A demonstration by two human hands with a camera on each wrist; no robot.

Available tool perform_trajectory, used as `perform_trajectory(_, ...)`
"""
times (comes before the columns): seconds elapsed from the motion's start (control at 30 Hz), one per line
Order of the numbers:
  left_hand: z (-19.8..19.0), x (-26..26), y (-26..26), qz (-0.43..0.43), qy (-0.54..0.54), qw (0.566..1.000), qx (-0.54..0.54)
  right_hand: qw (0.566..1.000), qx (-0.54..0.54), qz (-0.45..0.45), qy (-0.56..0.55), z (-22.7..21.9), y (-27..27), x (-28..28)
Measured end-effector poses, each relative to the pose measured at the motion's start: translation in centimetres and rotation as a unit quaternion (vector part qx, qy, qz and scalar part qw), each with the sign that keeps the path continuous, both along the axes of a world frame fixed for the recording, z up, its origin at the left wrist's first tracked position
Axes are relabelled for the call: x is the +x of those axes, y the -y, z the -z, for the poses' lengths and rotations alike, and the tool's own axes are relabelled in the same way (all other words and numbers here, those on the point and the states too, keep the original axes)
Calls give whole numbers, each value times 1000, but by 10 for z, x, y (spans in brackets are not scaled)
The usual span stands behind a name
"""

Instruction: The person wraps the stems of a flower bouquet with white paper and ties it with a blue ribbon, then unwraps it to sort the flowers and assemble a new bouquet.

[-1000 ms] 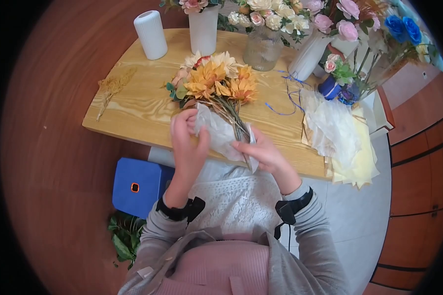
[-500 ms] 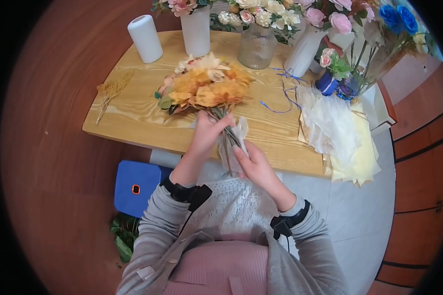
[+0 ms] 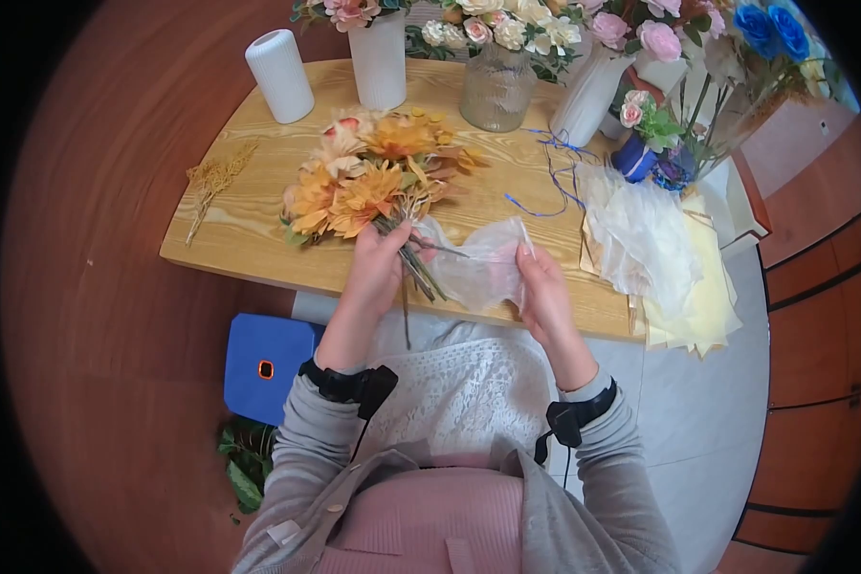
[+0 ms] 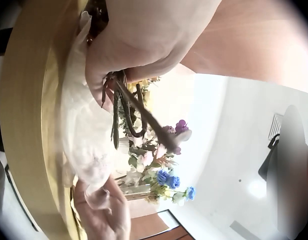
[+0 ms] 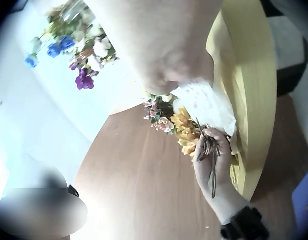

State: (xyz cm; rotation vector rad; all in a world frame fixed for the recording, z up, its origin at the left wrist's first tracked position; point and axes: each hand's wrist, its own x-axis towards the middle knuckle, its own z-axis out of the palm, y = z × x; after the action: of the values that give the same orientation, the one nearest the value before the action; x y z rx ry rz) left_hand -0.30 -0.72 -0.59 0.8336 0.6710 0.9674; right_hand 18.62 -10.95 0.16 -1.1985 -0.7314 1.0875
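My left hand (image 3: 373, 273) grips the bundled stems (image 3: 419, 273) of a bouquet of orange and cream artificial flowers (image 3: 365, 191), whose heads lean to the left over the table. In the left wrist view the cut stem ends (image 4: 151, 122) stick out past the thumb. A sheet of thin white wrapping paper (image 3: 483, 273) spreads between the two hands, its left part behind the stems. At its right edge my right hand (image 3: 547, 295) pinches the paper between thumb and fingers. The right wrist view shows the left hand (image 5: 214, 160) around the stems.
Along the back of the wooden table (image 3: 249, 234) stand an unfilled white vase (image 3: 280, 77) and several vases of flowers. A dried yellow sprig (image 3: 215, 182) lies at left. Blue ribbon (image 3: 560, 177) and a stack of white and yellow paper (image 3: 684, 287) lie at right.
The bouquet has turned and tilted to the left in my left hand. My right hand has moved away from the stems to the right, drawing the white paper out sideways.
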Motion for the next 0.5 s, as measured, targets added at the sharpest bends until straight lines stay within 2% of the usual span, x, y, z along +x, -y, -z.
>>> perform_trajectory(0.03, -4, 1, 3, -17, 49, 998, -24, 992, -11, 23, -120, -2, -2, -5)
perform_trajectory(0.07, -7, 3, 5, -34, 99, 993, -48, 993, -10, 24, -119, 4, -3, -7)
perform_trajectory(0.1, -8, 5, 6, -31, 100, 993, -48, 996, -12, 21, -82, 18, -3, -6)
perform_trajectory(0.17, -9, 11, 8, -115, 147, 981, -47, 999, -14, 21, -44, 33, 1, -9)
perform_trajectory(0.2, -7, 13, 7, -113, 148, 981, -48, 1000, -5, 27, 10, 40, 2, -11)
perform_trajectory(0.27, -1, 16, 6, -147, 155, 977, -2, 991, 12, 48, 124, 35, 10, -20)
perform_trajectory(0.3, -1, 18, 4, -147, 155, 977, -2, 991, 12, 48, 124, 29, 16, -24)
perform_trajectory(0.37, -3, 23, -2, -234, 150, 960, -10, 989, 39, 74, 120, 7, 27, -33)
perform_trajectory(0.5, 12, -4, -19, -176, 113, 978, 10, 986, 10, 96, 139, 0, 26, -7)
